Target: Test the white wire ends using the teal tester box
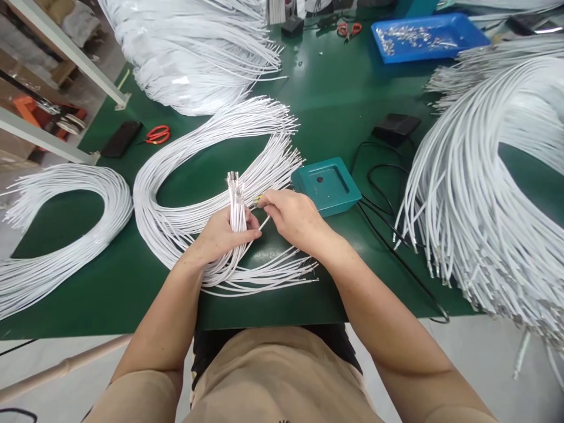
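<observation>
My left hand (224, 234) is closed around a bundle of white wires (238, 214), whose metal-tipped ends point up above the thumb. Just right of it, my right hand (294, 216) is pinched, with one white wire (265, 222) at its fingertips. A small yellow-green piece (258, 200) shows by the right index finger; its kind is unclear. Other tails of the held bundle lie on the table below my hands. Behind, a large curved bundle of white wires (150, 182) lies partly under my left hand. A teal box (326, 185) with a recessed top sits beyond my right hand.
More white wire bundles lie at left (106, 217), back (194, 53) and right (462, 176) on the green table (326, 129). Also there are red-handled scissors (157, 134), a dark phone (122, 139), a blue tray (427, 38) of small metal parts and black cables (396, 247).
</observation>
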Motion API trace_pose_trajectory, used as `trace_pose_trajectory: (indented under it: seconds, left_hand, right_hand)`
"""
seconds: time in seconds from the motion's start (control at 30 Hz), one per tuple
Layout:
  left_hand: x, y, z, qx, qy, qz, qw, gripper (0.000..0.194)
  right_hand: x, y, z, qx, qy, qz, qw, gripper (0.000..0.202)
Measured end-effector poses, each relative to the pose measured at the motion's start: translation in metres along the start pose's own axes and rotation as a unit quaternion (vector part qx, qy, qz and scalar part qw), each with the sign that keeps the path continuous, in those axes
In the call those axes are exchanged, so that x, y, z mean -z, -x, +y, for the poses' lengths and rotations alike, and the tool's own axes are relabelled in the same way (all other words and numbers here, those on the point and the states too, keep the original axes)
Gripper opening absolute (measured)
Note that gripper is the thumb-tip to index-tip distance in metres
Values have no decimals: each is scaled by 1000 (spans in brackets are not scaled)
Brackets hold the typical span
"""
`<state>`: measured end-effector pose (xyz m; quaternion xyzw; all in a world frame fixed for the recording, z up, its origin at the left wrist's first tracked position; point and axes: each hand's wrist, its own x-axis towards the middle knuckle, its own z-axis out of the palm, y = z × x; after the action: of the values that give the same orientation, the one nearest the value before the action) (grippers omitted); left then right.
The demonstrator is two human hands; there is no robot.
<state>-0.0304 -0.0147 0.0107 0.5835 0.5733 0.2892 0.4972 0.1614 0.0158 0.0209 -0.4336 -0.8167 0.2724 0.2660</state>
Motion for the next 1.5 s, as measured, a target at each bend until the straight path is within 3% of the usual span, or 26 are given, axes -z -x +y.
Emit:
trace_pose_trajectory:
  seconds: [0.1, 0.17, 0.27, 0.33, 0.4, 0.47, 0.53, 0.6, 0.87, 1.03, 1.17, 1.5]
  left_hand:
    - [5, -1, -3, -15, 80, -38, 996, 34]
    - [8, -3, -6, -38, 123, -55, 990, 31]
    - [10, -4, -8, -59, 174, -51, 982, 29]
    - [10, -4, -7, -52, 192, -39, 979, 30]
    - [7, -3, -6, -36, 198, -17, 979, 29]
    - [4, -3, -6, -15, 194, 10, 981, 29]
    - [-1, -3, -7, 5, 176, 27, 984, 30]
    - [-6, -4, -7, 14, 163, 38, 986, 30]
    - [-16, -6, -5, -18, 183, 91, 979, 31]
    - [-15, -9, -9, -29, 151, 131, 979, 33]
    - [-15, -8, -8, -24, 181, 122, 976, 34]
    - [-17, -5, -1, -38, 215, 64, 974, 35]
  right_hand:
    - [8, -1, -3, -54, -203, -6, 978, 15]
    - [17, -1, -5, -67, -349, -47, 934, 9]
    - [30, 1, -8, -29, -484, -209, 850, 12]
    - [32, 1, -10, -10, -492, -280, 824, 17]
    - [27, 0, -9, -35, -473, -233, 849, 21]
    - [18, -3, -8, -84, -442, -116, 885, 21]
    - [7, -6, -6, -120, -421, -35, 898, 24]
    - [-2, -9, -4, -128, -419, -9, 899, 24]
    - [-15, -10, -5, -150, -460, 3, 875, 20]
    - [-20, -12, -4, -192, -533, 4, 824, 18]
    - [-24, -13, -4, -225, -593, -9, 773, 19]
    - [-25, -13, -5, -220, -631, -23, 744, 29]
